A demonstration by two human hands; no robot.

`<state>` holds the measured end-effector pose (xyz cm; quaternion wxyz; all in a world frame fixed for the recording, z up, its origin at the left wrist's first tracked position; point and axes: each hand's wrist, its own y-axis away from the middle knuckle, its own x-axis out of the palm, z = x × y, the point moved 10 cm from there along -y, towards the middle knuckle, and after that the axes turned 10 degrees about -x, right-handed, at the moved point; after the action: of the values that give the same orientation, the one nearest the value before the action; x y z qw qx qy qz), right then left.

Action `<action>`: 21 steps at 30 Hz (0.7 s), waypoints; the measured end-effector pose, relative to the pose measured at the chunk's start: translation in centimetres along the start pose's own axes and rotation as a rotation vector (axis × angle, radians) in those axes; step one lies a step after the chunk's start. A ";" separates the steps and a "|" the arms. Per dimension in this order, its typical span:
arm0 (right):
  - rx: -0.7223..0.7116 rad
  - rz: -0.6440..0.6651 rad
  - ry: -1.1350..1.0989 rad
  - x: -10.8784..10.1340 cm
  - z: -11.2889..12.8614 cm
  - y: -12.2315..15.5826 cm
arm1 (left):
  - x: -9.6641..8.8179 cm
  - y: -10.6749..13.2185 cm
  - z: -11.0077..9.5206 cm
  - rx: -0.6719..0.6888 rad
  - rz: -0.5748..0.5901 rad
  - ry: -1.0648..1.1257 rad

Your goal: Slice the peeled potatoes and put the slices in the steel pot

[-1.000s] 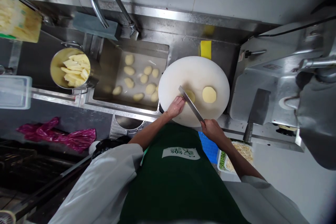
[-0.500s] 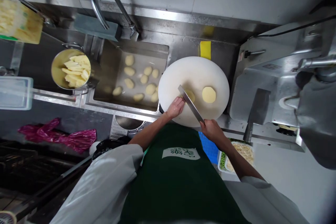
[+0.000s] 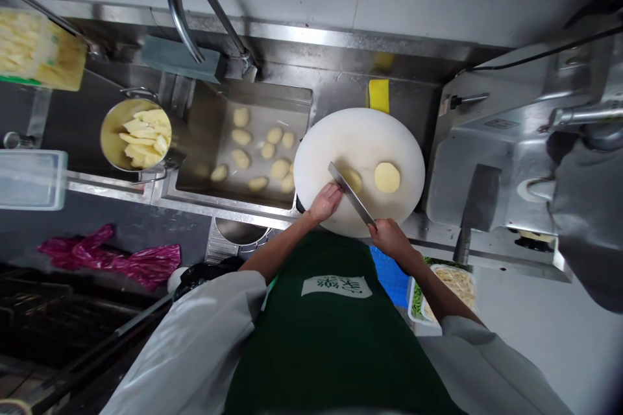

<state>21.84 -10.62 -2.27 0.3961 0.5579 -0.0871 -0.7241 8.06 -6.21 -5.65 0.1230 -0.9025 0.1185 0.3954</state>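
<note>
My right hand (image 3: 388,236) is closed round the handle of a wide-bladed kitchen knife (image 3: 354,198), whose blade slants up and left over a round white cutting board (image 3: 321,136). Just left of the blade, my left hand (image 3: 326,202) has its fingers curled together against a peeled potato (image 3: 353,179). The blade covers part of that potato, and the fingertips are hard to make out. To the right on the board lies a cut potato piece (image 3: 387,177), its flat pale face upward, apart from both hands.
Several peeled potatoes (image 3: 257,183) lie in the water-filled sink (image 3: 195,191) on the left. Beyond it stands a metal pot (image 3: 109,136) of potato slices. A faucet (image 3: 207,0) arches above. Another cleaver (image 3: 479,201) rests on the metal machine at right. A yellow sponge (image 3: 378,95) lies behind the board.
The view has shifted slightly. The knife and both hands keep nearly the same place at the potato, with the blade tip slightly farther left. The cut piece stays where it was.
</note>
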 end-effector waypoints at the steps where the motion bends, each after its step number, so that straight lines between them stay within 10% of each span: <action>1: 0.005 -0.013 -0.005 -0.5 0.0 0.5 | -0.5 -0.1 -0.2 -0.009 -0.023 0.014; 4: 0.035 -0.064 -0.002 -1.9 -0.2 2.3 | -5.7 -0.7 0.7 -0.155 -0.260 0.095; 8: 0.004 -0.027 0.092 -1.3 0.2 4.6 | -17.3 -1.8 4.1 -0.423 -0.778 0.222; 11: -0.010 -0.020 0.178 0.1 -0.2 6.3 | -21.3 -5.8 5.4 -0.400 -0.776 0.299; 16: 0.030 -0.051 0.241 2.2 -2.9 10.6 | -13.7 -12.1 1.7 -0.166 -0.178 0.276; 21: 0.110 -0.103 0.255 3.3 -4.3 13.7 | -7.1 -8.7 -7.7 0.110 0.128 0.196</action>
<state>31.98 -20.70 1.49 0.3349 0.6699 -0.0470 -0.6609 11.34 0.35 5.85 0.1346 -0.9193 0.2086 0.3053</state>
